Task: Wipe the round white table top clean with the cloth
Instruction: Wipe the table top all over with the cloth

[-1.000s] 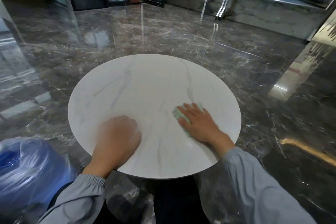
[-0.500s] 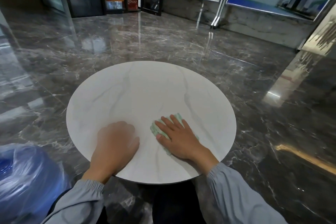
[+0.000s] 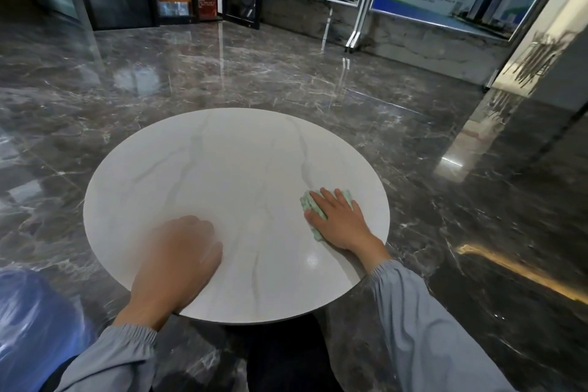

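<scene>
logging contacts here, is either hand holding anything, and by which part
Nothing is gripped. The right hand presses flat on the pale green cloth, covering most of it; the left hand rests bare on the round white marble table top.

You wear 2 long sleeves of smooth, pale grey-blue fabric. Your left sleeve (image 3: pixel 105 360) ends at the wrist in a gathered elastic cuff, puckered into fine pleats. Your right sleeve (image 3: pixel 423 334) has the same gathered cuff and soft folds along the forearm. Beyond the cuffs, your left hand (image 3: pixel 178 258) and right hand (image 3: pixel 340 219) are bare. The left hand is blurred, so its details cannot be made out, while the fingers (image 3: pixel 329 199) of the right show sharply. Between the sleeves, low in the view, a dark garment (image 3: pixel 286 366) covers your lap; its cut is too dark to tell.
</scene>
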